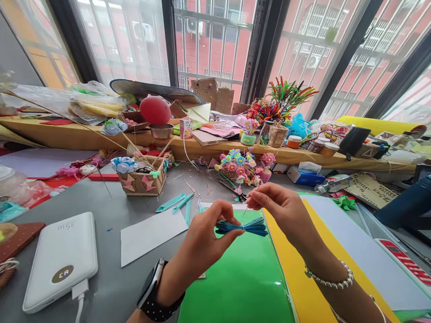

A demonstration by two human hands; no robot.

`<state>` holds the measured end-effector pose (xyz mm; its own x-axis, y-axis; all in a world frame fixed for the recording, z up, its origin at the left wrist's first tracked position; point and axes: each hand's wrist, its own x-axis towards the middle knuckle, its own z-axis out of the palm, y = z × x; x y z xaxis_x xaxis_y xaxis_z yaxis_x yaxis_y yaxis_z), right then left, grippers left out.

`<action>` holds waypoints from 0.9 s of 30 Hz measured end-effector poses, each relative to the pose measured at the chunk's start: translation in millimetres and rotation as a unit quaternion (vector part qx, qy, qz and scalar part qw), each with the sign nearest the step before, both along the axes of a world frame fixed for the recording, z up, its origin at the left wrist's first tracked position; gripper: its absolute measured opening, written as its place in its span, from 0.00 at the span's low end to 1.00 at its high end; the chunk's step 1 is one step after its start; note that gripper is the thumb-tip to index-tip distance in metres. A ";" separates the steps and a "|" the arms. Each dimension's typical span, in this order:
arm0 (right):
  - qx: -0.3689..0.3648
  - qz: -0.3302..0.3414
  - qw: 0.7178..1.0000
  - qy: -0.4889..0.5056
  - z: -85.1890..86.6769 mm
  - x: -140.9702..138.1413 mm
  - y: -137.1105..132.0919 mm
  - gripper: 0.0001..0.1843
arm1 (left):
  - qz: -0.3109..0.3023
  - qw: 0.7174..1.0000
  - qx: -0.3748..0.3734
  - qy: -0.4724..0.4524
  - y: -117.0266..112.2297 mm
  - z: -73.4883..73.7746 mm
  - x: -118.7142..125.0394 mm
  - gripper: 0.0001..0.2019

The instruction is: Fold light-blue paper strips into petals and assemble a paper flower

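Note:
My left hand pinches the middle of a small bundle of folded blue paper strips, held above a green sheet. My right hand is just above and right of the bundle, its thumb and forefinger pinched on a thin thread or wire that runs down toward the bundle's middle. A black watch sits on my left wrist and a bead bracelet on my right wrist.
A white power bank with a cable lies at the left. A white paper sheet, teal strips, a woven basket, a paper-flower basket, yellow and white sheets surround the hands. A cluttered shelf runs along the window.

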<state>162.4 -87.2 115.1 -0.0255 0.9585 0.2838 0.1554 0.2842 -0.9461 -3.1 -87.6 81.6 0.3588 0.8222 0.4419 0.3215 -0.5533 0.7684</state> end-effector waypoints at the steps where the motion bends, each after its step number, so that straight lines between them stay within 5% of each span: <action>1: 0.007 -0.010 1.000 -0.006 -0.5 -1.2 -1.4 0.09 | 0.012 1.000 -0.003 0.002 1.1 -1.1 0.8 0.10; 16: 0.109 -0.109 0.983 -0.097 -19.9 -19.1 -23.3 0.06 | 0.149 0.988 -0.001 -0.031 11.6 -11.9 4.0 0.10; 27: 0.043 -0.069 0.993 0.089 -49.0 -38.8 -25.7 0.07 | 0.227 0.962 -0.013 -0.148 22.1 -19.3 3.7 0.14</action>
<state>123.6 -113.0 66.1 0.1630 0.9214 0.3529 0.0307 0.3528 -0.9352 0.6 -65.4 62.3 -0.1786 0.8768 0.4465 0.2897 -0.3868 0.8755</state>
